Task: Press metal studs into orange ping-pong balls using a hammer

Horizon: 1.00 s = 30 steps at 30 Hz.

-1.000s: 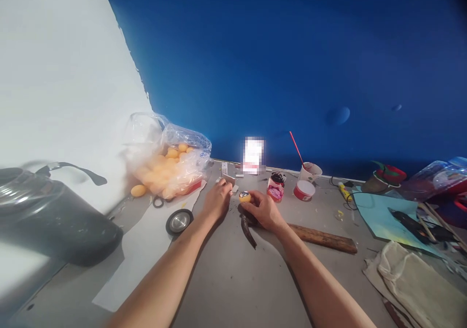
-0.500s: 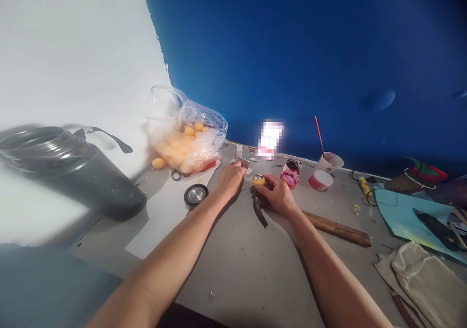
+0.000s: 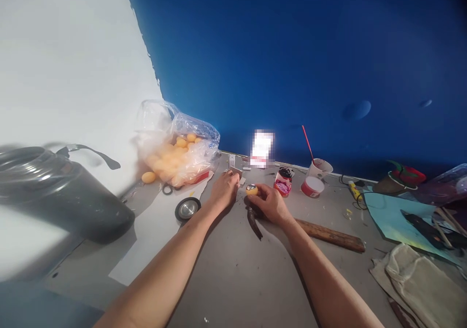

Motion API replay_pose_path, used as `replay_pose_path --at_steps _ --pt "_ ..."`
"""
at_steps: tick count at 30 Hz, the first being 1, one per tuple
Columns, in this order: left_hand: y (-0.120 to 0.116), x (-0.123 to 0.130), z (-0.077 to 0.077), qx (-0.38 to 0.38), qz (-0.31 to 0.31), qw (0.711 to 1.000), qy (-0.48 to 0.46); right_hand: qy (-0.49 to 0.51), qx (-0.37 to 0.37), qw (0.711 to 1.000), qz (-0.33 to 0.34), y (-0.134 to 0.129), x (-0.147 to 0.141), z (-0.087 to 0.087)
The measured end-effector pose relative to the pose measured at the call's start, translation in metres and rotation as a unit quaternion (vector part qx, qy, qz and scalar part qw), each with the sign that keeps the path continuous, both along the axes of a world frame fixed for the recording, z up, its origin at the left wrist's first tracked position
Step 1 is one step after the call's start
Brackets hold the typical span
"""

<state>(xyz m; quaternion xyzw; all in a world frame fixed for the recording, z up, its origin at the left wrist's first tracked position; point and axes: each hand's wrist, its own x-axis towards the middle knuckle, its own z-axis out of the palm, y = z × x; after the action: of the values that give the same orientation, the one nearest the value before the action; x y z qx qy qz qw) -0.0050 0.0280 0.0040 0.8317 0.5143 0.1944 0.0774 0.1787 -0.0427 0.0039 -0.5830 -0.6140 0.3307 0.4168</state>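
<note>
My right hand (image 3: 270, 202) pinches a small orange ball (image 3: 251, 192) whose top carries shiny silver and dark marks. Beneath that hand lies a hammer, its dark claw (image 3: 254, 224) poking out on the near side and its wooden handle (image 3: 330, 235) reaching right. My left hand (image 3: 225, 190) is closed, fingers curled, beside a small pale box (image 3: 235, 173); what its fingertips grip is hidden. Near my left forearm sits a round black-rimmed lid (image 3: 188, 209) with a silver centre.
A clear plastic bag (image 3: 193, 148) full of orange balls stands back left, near a large dark bottle (image 3: 91, 196). Toward the right are a small red-and-white pot (image 3: 282, 183), a red-banded tub (image 3: 313, 187), a cup (image 3: 323, 168) with a red stick, and a cloth glove (image 3: 419, 279).
The view has shifted, so the table's things sit lower and farther left. My right hand keeps its pinch on the ball; my left hand stays by the pale box, its fingers more curled.
</note>
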Motion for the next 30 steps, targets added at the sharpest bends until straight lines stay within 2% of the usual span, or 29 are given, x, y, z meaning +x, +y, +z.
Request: replay_pose_path --at_steps 5,12,18,24,30 --pt "0.003 0.000 -0.006 0.002 0.006 1.000 -0.019 0.008 -0.003 1.000 0.004 0.000 -0.001 0.000" --pt "0.002 0.000 -0.004 -0.004 0.010 1.000 -0.029 0.011 -0.007 1.000 0.007 0.000 -0.001 -0.002" --pt "0.001 0.003 -0.008 0.010 0.039 0.999 -0.017 0.008 -0.006 1.000 0.008 -0.001 -0.002 0.000" --pt "0.001 0.003 -0.001 -0.024 0.032 0.999 0.034 -0.013 0.012 1.000 -0.001 -0.001 -0.002 0.000" --pt "0.000 0.002 0.004 -0.020 0.035 0.999 0.034 -0.030 0.013 0.999 -0.001 0.000 -0.002 0.002"
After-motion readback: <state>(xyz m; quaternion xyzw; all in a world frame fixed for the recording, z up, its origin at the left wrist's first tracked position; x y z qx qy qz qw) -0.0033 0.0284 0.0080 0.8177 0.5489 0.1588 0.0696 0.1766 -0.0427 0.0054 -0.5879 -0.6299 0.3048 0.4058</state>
